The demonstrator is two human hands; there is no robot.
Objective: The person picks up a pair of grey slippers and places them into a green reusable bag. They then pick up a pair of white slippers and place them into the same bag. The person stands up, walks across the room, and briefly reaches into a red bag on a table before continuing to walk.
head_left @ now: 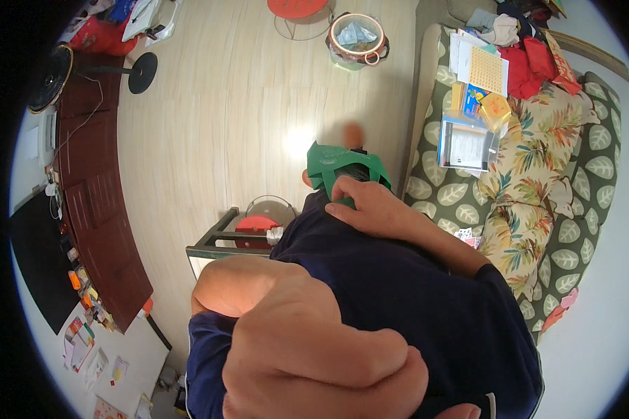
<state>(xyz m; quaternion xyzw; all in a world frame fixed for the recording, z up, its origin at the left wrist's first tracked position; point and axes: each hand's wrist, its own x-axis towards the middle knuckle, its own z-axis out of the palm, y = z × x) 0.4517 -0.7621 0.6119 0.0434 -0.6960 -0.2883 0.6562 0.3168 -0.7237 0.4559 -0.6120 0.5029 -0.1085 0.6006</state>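
Observation:
My left hand (328,349) is raised close to the camera and fills the lower middle. Its fingers are curled in, and whatever may be inside them is hidden. In front of my dark blue shirt (412,300), my right hand (372,204) is closed on the green bag (325,162), with thumb and fingers at its handle. Something dark and shiny (356,172) shows in the bag's opening. Below the bag, part of a foot (354,131) shows on the floor.
A patterned sofa (433,188) with papers and clothes runs along the right. Ahead stand a lined bin (357,52) and a red stool (297,7). Left are a fan (142,72) and dark red cabinet (94,153). Beside my left elbow is a dark-framed table (213,248).

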